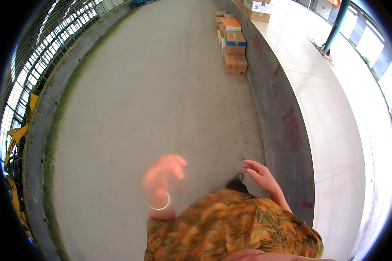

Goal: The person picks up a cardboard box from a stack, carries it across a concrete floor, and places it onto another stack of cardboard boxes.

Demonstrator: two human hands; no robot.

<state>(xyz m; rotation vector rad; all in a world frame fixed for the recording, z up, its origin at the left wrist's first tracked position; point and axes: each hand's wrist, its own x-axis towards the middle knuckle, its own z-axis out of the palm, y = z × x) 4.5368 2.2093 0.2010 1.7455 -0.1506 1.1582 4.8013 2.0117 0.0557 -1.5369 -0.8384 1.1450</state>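
Note:
My left hand (165, 173) is raised over the concrete floor (143, 124) and blurred by motion. Its fingers are loosely curved with nothing in them, and a pale bangle (163, 202) circles the wrist. My right hand (260, 174) is held out beside the low grey wall (281, 137), bare of any object, with loosely bent fingers. Between the hands is my patterned orange-brown top (228, 225). One dark shoe (237, 183) shows below it; the other foot is hidden.
Stacked cardboard boxes (236, 63) stand along the wall ahead to the right. Another carton (259, 14) sits on the pale raised ledge (326, 130), past which rises a green post (336, 29). A grass-edged kerb (65, 88) and yellow machinery (17, 137) line the left.

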